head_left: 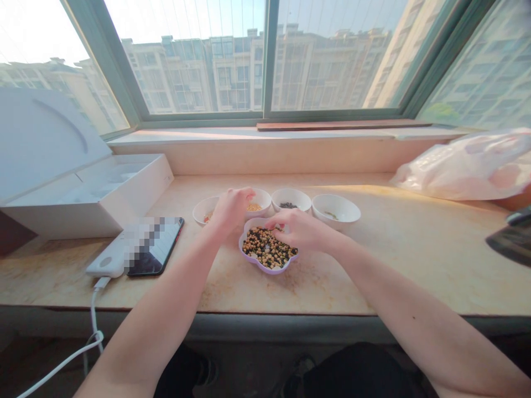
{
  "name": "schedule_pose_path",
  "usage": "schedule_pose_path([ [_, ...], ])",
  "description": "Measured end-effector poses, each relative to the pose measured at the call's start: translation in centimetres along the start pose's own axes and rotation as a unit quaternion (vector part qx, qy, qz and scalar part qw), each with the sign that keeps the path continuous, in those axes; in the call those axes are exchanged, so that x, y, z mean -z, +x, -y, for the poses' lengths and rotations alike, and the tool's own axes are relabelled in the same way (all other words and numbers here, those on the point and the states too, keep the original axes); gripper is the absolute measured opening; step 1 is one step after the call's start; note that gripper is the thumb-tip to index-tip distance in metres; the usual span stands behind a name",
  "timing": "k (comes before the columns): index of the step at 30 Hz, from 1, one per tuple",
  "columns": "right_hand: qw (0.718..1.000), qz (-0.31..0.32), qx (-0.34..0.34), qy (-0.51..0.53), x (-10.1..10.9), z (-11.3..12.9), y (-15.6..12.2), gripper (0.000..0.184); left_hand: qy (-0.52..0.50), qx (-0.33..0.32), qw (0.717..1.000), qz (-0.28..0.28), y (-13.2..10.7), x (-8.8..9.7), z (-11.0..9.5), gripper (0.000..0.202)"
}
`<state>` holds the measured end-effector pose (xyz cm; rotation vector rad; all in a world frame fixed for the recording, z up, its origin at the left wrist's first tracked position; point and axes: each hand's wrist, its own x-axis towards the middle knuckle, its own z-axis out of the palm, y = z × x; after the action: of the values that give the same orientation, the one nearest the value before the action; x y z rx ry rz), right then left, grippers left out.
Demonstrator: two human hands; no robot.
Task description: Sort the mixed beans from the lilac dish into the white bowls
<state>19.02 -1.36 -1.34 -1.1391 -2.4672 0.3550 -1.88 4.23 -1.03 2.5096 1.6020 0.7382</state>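
A lilac flower-shaped bowl [271, 271] sits at the middle of the counter, filled with mixed beans [267, 249], black, tan and green. My right hand [299, 228] is over its right rim, thumb and fingers drawn together at the beans; whatever lies between the fingertips is too small to make out. Behind it to the left, my left hand [233, 210] is held with curled fingers at the white bowl of yellow beans [262, 194]; its fingertips are partly hidden. Partly behind that hand stands a white bowl with reddish contents [199, 210].
To the right stand a white bowl of black beans [291, 193] and a white bowl with a few green beans [342, 207]. At left are an open white box [136, 188], a phone [153, 254] and a cabled white power bank [108, 257]. A plastic bag [464, 168] lies right.
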Motion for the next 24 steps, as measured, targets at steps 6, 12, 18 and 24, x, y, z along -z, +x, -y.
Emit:
schedule_pose_path([
  [6,0.996,0.052,0.068,-0.005,-1.0,1.3,0.2,0.018,0.016,-0.008,1.000,0.006,0.1,-0.5,-0.1,0.040],
  [12,0.992,0.088,0.086,0.004,-2.0,1.3,0.9,0.029,0.022,0.009,1.000,0.009,-0.4,-0.2,-0.9,0.034],
  [18,0.992,0.053,0.081,0.082,-2.5,0.7,1.2,0.021,0.009,0.005,1.000,0.011,-0.7,-0.3,-1.3,0.031],
  [24,0.991,0.034,0.051,0.116,-2.5,0.7,1.3,0.024,0.012,-0.008,1.000,0.019,-0.7,-0.2,-1.3,0.029],
])
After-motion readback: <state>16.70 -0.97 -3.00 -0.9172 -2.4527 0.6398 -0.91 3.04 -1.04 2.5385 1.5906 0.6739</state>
